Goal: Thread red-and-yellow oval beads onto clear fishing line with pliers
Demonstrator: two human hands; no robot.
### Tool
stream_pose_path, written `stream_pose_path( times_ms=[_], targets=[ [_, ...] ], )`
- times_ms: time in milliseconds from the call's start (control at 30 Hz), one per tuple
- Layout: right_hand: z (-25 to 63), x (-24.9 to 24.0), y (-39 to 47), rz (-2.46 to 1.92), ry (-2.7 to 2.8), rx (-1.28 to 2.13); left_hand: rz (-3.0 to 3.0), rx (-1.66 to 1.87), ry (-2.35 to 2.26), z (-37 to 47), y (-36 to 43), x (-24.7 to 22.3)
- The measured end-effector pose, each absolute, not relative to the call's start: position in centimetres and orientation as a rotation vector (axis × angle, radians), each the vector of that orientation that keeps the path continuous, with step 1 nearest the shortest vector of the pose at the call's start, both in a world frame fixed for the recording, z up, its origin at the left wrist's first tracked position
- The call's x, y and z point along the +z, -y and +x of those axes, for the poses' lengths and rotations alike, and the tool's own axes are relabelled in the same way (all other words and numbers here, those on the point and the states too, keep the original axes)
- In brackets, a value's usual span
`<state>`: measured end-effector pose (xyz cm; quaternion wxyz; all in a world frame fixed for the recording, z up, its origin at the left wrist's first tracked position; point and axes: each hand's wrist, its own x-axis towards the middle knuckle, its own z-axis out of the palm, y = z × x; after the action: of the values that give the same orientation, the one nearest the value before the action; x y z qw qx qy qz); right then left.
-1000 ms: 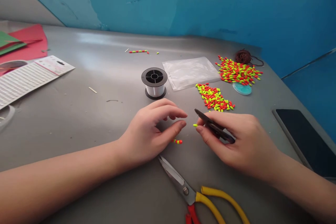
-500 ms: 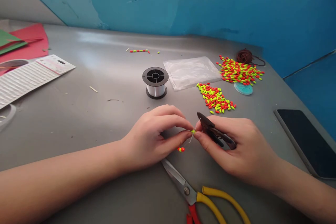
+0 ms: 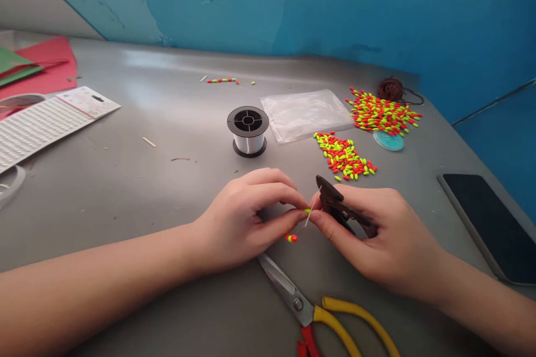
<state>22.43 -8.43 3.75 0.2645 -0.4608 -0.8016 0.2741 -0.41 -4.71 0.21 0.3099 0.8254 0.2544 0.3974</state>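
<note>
My left hand (image 3: 255,217) pinches a yellow-green bead (image 3: 307,211) between thumb and index finger. Its wrist rests on the table. Close by on the right, my right hand (image 3: 372,234) has its thumb and index fingertips against the same bead. A dark clip-like tool (image 3: 344,209) is held in that hand, its kind unclear. Past its tip runs a thin whitish strand (image 3: 310,212), slanting down across the bead. Just below the left fingertips hang red and yellow beads (image 3: 292,238). Scissors (image 3: 295,301) with yellow and red handles lie open below the hands.
A black spool of clear line (image 3: 248,142) stands behind the hands. Bead piles (image 3: 345,159) lie to the right, near a plastic bag (image 3: 307,114), brown yarn (image 3: 390,89) and a teal disc (image 3: 389,141). A phone (image 3: 489,223) lies far right, a white card (image 3: 54,122) far left.
The hanging beads have shifted slightly right. The whitish strand and dark tool have tilted a little; both hands stay nearly where they were.
</note>
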Motion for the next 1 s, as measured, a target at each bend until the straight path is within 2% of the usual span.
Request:
stream_pose_path(
  times_ms=[467,733,900,1000],
  targets=[
    [21.87,4.31,8.68,-1.406,1.974,1.121,2.351,1.147,-0.536,-0.62,4.87,0.58],
    [21.95,4.07,8.91,-1.449,1.981,1.113,2.494,1.124,-0.535,-0.77,4.76,0.58],
    [22.18,4.22,8.79,-1.479,1.955,1.101,2.209,1.113,-0.714,-0.72,4.62,0.43],
    [22.36,4.65,8.44,-1.396,2.057,1.234,1.882,1.093,-0.831,-0.62,4.35,0.52]
  ],
)
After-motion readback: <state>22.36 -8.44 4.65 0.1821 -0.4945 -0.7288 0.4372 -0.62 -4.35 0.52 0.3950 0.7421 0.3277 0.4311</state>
